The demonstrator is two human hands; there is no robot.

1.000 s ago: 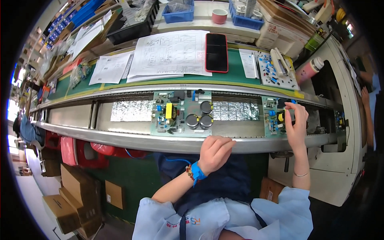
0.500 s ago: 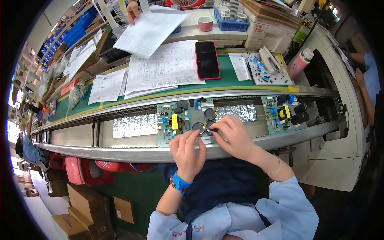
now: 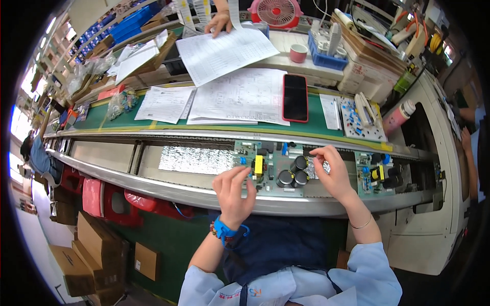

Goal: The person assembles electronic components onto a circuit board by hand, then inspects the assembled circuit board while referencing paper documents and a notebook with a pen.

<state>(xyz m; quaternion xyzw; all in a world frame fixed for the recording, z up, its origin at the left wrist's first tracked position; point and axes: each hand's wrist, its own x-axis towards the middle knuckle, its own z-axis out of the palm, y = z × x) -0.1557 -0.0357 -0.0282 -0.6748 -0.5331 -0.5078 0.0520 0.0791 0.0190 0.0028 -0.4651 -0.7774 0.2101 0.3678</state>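
A green circuit board sits across the conveyor rails in front of me. It carries a yellow transformer and three round black capacitors grouped at its right side. At the board's left edge is my left hand, fingers bent and the thumb apart, with nothing plainly held. My right hand hovers just right of the capacitors, clear of them, its fingers loosely curled and thumb apart. I see nothing in it.
A second populated board lies farther right on the conveyor. Beyond the far rail are printed drawings, a phone and a tray of small components. Another person's hand holds a paper sheet.
Both my hands have come off the capacitors: the left is now at the board's left edge, the right beyond its right side. The whole view has shifted, moving the scene rightward in the picture.
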